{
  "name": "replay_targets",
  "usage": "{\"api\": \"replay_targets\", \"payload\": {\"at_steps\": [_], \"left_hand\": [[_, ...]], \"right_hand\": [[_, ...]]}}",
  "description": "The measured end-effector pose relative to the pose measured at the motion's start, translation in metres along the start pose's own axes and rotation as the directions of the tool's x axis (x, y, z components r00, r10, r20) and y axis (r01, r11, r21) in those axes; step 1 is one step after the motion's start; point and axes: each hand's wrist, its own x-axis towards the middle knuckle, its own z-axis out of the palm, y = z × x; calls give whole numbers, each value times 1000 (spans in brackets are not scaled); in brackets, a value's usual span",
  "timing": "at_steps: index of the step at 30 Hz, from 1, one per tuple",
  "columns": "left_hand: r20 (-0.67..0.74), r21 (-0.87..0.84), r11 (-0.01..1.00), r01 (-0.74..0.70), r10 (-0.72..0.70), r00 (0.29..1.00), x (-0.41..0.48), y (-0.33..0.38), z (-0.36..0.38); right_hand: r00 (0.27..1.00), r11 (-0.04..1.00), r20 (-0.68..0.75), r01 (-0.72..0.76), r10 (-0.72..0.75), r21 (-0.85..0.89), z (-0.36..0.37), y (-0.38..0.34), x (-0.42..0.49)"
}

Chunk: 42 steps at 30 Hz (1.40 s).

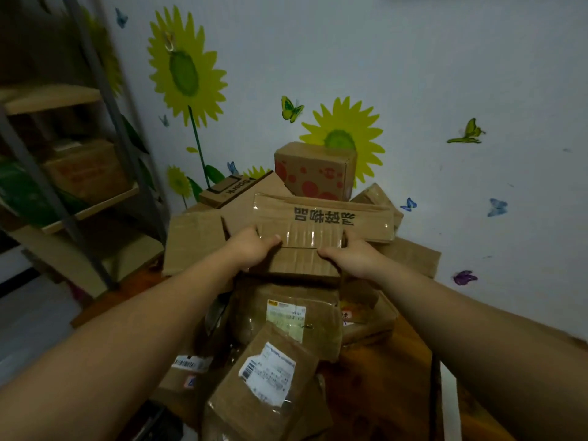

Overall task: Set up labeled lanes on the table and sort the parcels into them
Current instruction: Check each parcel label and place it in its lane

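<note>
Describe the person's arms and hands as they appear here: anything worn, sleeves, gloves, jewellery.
Both forearms are bare, with no sleeve in view up to the frame edge. The left hand and the right hand wear no gloves. No watch, bracelet or ring shows on the visible parts, though the fingertips are partly hidden behind the cardboard.

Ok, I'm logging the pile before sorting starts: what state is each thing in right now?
Left hand: gripping the taped box's near left edge.
Right hand: gripping its near right edge.
Taped box with black characters: closed, held atop the pile.
Red-spotted carton: closed, upright at the back.
Flattened cardboard: lying under the pile.
Labelled parcel: sealed, tilted, nearest the camera.
Yellow-labelled parcel: sealed, lying flat.
</note>
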Motion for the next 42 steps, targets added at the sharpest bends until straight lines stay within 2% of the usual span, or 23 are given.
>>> {"api": "replay_targets", "payload": {"at_steps": [3, 7, 11, 13, 16, 19, 25, 30, 32, 34, 37, 42], "left_hand": [[-5, -91, 994, 59, -60, 998, 6, 0, -4], [-14, -254, 966, 55, -60, 998, -4, 3, -16], [155, -456, 886, 85, -15, 988, -24, 3, -33], [222, -529, 844, 91, 34, 974, -38, 0, -38], [123, -551, 834, -28, 114, 986, -61, -5, -37], [25, -613, 781, -119, 169, 985, -84, -18, -33], [94, -622, 763, -174, 293, 951, -115, -37, -20], [146, -657, 725, -209, 394, 908, -134, -37, -11], [169, -670, 707, -228, 445, 879, -144, -27, -6], [157, -674, 686, -274, 495, 855, -153, -14, 0], [110, -684, 660, -312, 515, 850, -161, 9, 13], [48, -659, 649, -380, 541, 840, -186, 51, 64]], "right_hand": [[1000, 1000, -5, 19, -19, -3, -2, -3, -5], [998, 999, -61, 32, -31, 10, -5, -12, -25], [979, 999, -204, 33, -33, -6, -4, -20, -52], [957, 997, -287, 64, -47, 47, -3, -23, -67], [919, 975, -391, 138, -61, 173, 0, -26, -94], [901, 960, -428, 176, -68, 219, 12, -21, -123], [880, 928, -469, 231, -72, 291, 27, -7, -175], [850, 941, -521, 235, -78, 243, 21, 9, -209], [846, 925, -529, 253, -70, 282, 12, 16, -218], [844, 919, -533, 254, -57, 303, 5, 22, -229], [796, 942, -602, 242, -56, 232, -14, 37, -244], [733, 931, -678, 280, -51, 233, -65, 73, -283]]}}
